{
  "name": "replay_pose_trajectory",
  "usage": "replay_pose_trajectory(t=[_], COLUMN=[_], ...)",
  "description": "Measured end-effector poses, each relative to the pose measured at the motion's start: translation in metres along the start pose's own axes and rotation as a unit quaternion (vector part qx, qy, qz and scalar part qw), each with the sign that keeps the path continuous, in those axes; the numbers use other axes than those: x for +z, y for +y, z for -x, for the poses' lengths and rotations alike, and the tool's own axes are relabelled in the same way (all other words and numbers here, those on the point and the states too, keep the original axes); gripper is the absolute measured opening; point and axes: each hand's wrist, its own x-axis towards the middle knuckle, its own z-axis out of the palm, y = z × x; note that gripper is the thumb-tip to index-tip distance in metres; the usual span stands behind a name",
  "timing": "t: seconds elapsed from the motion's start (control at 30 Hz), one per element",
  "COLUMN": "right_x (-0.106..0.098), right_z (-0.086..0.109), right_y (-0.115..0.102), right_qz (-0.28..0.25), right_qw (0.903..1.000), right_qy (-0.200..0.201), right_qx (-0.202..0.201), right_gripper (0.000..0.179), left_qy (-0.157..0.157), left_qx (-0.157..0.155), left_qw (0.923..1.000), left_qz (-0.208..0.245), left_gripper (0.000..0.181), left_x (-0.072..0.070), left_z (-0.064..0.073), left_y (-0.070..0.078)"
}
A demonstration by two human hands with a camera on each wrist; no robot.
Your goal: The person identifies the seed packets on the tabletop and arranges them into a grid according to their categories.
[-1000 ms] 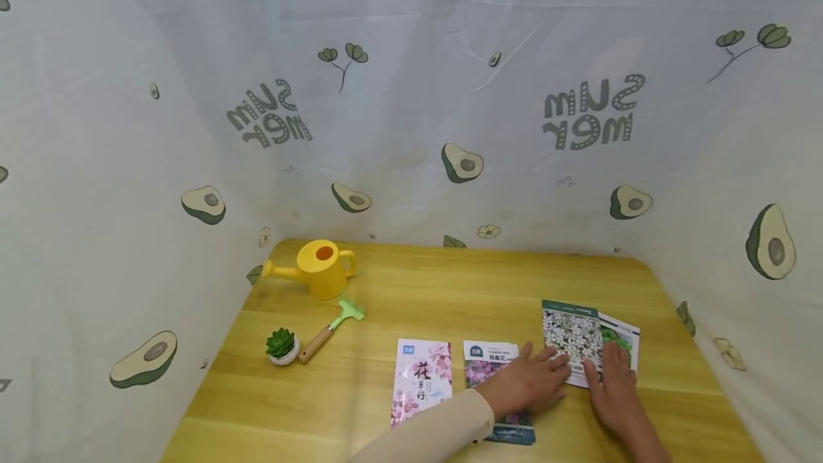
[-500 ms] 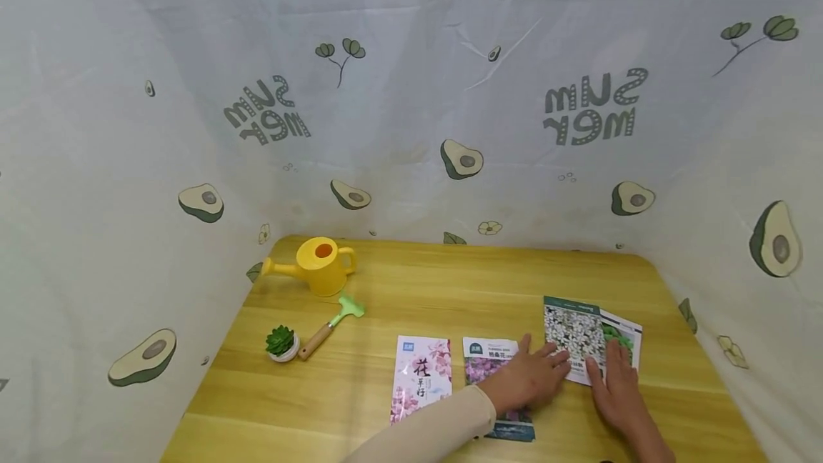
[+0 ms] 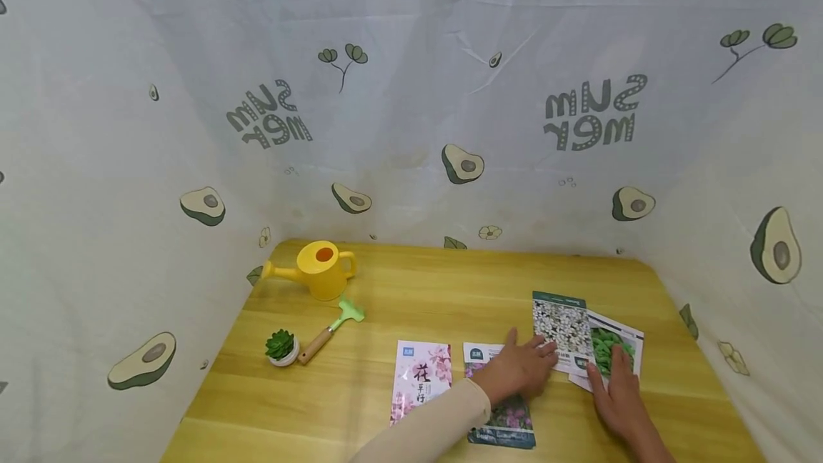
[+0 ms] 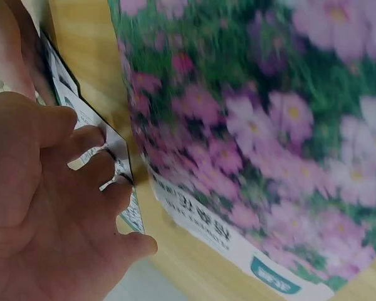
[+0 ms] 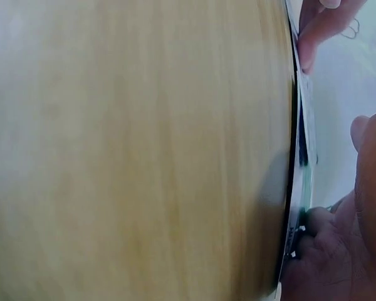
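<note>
My left hand, in a beige sleeve, rests its outspread fingers on the lower left part of a seed packet with white flowers. That packet overlaps a seed packet with green leaves, on which my right hand lies with straight fingers, its thumb near the white-flower packet's lower corner. Under my left wrist lies a seed packet with pink and purple flowers, partly covered; it looms large in the left wrist view. The right wrist view shows the packets edge-on, with my right fingers at them.
Left of the purple-flower packet lies a pale pink seed packet, its lower end behind the sleeve. Farther left are a yellow watering can, a small green rake with a wooden handle and a potted succulent. Printed cloth surrounds the wooden table.
The white-flower packet has slid left and slightly away with my left hand, uncovering more of the green-leaf packet. My right hand has stayed almost in place.
</note>
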Motion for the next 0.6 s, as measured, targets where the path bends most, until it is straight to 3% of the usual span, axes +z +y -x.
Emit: replay_pose_trajectory(t=[0.17,0.4,0.6], right_x=[0.001,0.000,0.005], right_z=[0.003,0.005,0.007], right_y=[-0.003,-0.014,-0.006], right_qz=[0.010,0.019,0.014], right_qw=[0.9999,0.9992,0.9976], right_qy=[0.011,0.015,0.033], right_qx=[-0.004,-0.031,-0.059], right_gripper=[0.082,0.075,0.069], left_qy=[-0.010,-0.021,-0.022], left_qx=[-0.002,-0.010,-0.007], left_qw=[0.9998,0.9997,0.9992], left_qz=[0.019,0.012,0.032], left_gripper=[0.053,0.051,0.051], left_x=[0.001,0.004,0.008], left_z=[-0.001,-0.001,-0.004], left_y=[-0.012,-0.023,-0.033])
